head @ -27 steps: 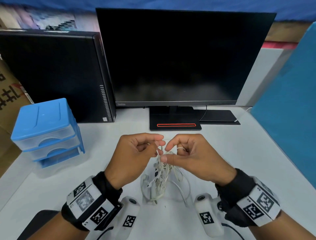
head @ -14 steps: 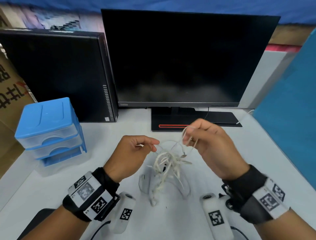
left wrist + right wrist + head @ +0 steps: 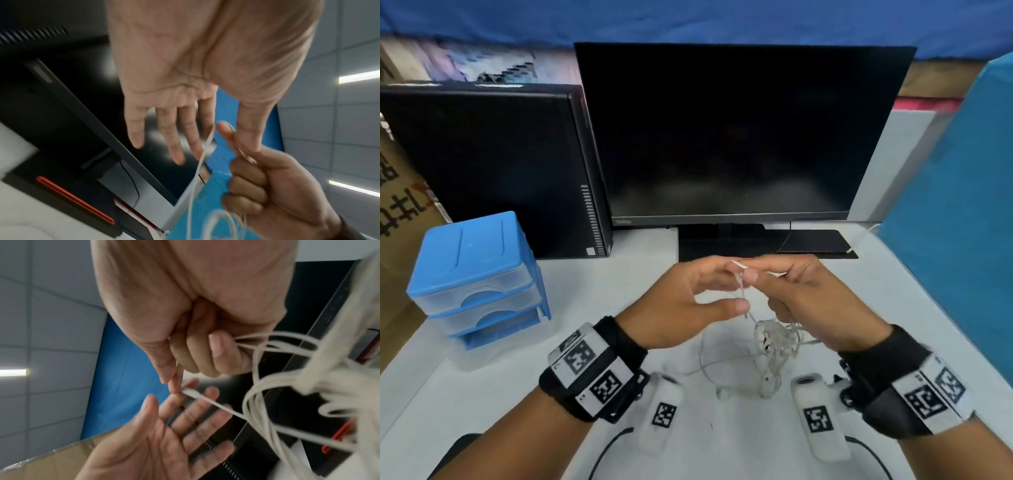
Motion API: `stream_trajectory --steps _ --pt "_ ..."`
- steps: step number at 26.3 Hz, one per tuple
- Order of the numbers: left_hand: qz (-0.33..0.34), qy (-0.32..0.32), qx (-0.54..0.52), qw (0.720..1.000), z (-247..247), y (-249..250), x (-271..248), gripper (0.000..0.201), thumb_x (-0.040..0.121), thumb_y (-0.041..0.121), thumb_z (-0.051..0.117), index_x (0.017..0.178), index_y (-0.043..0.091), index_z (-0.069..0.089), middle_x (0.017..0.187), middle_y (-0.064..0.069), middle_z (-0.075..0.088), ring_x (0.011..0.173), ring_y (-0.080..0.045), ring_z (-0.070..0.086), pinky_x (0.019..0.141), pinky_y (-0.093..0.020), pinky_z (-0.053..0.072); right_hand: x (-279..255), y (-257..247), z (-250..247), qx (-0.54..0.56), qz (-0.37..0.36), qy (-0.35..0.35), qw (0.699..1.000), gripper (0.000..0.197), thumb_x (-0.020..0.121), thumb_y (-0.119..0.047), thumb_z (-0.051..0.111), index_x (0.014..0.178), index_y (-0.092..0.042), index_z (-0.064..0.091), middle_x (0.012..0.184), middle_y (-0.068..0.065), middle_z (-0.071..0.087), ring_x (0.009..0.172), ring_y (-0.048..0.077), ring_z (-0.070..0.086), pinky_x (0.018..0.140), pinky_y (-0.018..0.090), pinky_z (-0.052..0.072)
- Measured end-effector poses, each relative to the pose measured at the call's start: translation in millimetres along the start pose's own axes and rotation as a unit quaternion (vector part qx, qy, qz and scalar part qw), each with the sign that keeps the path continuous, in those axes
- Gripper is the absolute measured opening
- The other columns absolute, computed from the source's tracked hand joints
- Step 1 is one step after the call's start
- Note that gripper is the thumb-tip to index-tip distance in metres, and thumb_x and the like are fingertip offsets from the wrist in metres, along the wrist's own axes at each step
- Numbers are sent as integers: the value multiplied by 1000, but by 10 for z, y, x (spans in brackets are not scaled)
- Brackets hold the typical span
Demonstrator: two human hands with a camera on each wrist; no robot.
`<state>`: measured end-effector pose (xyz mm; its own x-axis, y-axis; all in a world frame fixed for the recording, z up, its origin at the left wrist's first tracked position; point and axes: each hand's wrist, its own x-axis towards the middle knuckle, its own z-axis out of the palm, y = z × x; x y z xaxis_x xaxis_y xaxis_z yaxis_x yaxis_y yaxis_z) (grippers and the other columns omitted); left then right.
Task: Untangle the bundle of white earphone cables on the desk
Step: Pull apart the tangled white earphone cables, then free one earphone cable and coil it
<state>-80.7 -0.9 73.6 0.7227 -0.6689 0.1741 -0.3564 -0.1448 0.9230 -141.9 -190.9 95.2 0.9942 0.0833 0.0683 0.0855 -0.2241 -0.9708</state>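
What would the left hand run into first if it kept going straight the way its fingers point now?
Most likely the right hand: the left hand is open, fingers aimed right at it, and the white earphone cable held up by the right hand hangs between them. Depth is unclear, so the cable may come first.

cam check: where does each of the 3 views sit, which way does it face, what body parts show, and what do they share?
Head: worn on the head, looks forward and down at the desk; shows both forearms, left hand, right hand, earphone cables, monitor.
Left wrist: looks along the open left palm toward the monitor; right hand's fist in view.
Right wrist: looks along the right hand, fingers curled on cables; open left hand beyond.
Shared: all three show both hands and the cables.
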Motion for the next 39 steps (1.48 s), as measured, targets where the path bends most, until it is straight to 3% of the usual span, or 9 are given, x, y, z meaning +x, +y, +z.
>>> stream_trajectory --steps 3,6,12,14,17,25,31,36,39 --pt "-6 39 2 999 38 -46 184 9 95 17 62 95 11 69 68 -1 68 69 -18 65 81 -43 54 -35 -65 -82 36 -14 56 998 23 86 -31 63 101 -24 78 60 -8 63 49 14 19 46 26 15" --pt "-58 78 73 993 -182 -268 262 17 97 22 57 86 15 68 59 7 58 58 -12 58 77 -50 55 -84 -131 -302 107 -18 109 988 23 79 -32 64 91 -18 79 48 -10 29 46 11 16 48 29 11" --pt "-119 142 39 982 -496 -296 200 32 102 28 49 84 10 69 84 -7 70 51 -15 58 52 -27 47 3 -38 -283 -47 -49 160 985 7 89 -15 70 86 -12 76 51 -9 58 45 3 43 51 13 36" --pt "-117 129 -29 984 -486 -112 207 35 102 30 48 89 8 70 78 -8 67 48 -17 59 50 -24 48 76 9 -172 -78 -48 129 987 8 80 -21 80 86 -20 75 60 5 63 52 12 49 57 25 42" --pt "-35 95 -16 995 -415 259 267 28 101 26 50 97 11 74 69 -5 58 49 -14 59 52 -24 50 240 -1 -8 -139 -38 69 987 23 74 -34 85 94 -27 75 59 -8 65 52 5 51 59 21 42" --pt "102 75 -54 991 -562 1024 266 27 86 29 61 106 16 73 96 -5 71 65 -16 62 63 -25 54 550 -312 256 -133 -74 22 988 20 89 -27 73 69 -26 76 54 8 47 47 16 35 47 22 33" --pt "24 81 -82 993 -661 516 150 47 70 5 81 113 16 67 113 -1 71 71 -16 65 62 -27 54 559 -592 163 -33 -126 44 990 22 92 -23 68 83 -4 76 54 4 48 46 7 38 46 17 31" --pt "-41 30 32 998 -505 224 212 9 92 22 65 93 24 74 100 0 76 50 -13 59 49 -22 45 557 -817 126 -3 -139 84 987 19 91 -23 68 96 -8 78 50 2 41 45 10 33 42 17 29" --pt "-72 32 109 991 -552 161 266 20 96 28 59 85 22 75 91 3 76 54 -15 62 49 -23 46 603 -874 -50 5 -157 144 977 19 91 -22 70 94 -4 77 49 -1 33 43 9 26 40 16 25"
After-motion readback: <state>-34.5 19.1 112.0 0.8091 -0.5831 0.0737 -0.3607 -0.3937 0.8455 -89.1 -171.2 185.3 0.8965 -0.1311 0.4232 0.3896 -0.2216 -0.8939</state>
